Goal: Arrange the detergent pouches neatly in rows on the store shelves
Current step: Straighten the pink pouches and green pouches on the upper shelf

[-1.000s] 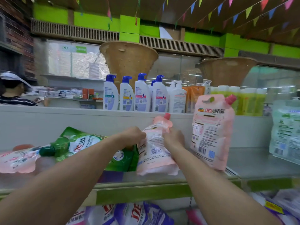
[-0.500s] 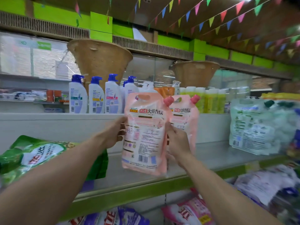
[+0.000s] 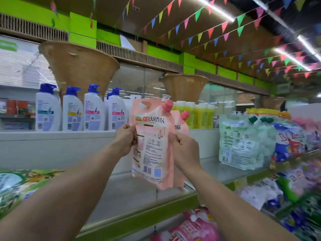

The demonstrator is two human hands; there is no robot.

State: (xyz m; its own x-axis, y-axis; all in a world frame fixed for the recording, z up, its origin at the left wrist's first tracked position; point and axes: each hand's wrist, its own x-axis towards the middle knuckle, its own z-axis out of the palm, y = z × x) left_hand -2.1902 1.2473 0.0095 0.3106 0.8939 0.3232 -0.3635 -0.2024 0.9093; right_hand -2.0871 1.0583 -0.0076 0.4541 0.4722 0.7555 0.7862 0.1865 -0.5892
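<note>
Task status: partly done, by my assessment. A pink detergent pouch (image 3: 152, 145) is held upright at the centre of the view, above the grey metal shelf (image 3: 132, 193); whether its base touches the shelf cannot be told. The left hand (image 3: 125, 139) pinches its left edge and the right hand (image 3: 184, 149) pinches its right edge, so the hands are apart and each is clamped on the pouch. A second pink pouch (image 3: 181, 129) stands just behind, toward 2 o'clock, with only its cap and right side showing.

At 3 o'clock, pale green pouches (image 3: 241, 141) stand packed upright in what looks like a finished group. At 9 o'clock, a green pouch (image 3: 19, 186) lies flat and blurred, seemingly not yet sorted. Bare shelf between the groups remains to be filled.

Materials: the pouches are soft glossy plastic film, flat-sided and wrinkled, each with a corner spout and round screw cap and a handle hole at the top. On the upper shelf at 10 o'clock stand rigid white shampoo bottles (image 3: 78, 110) with blue pump heads.
</note>
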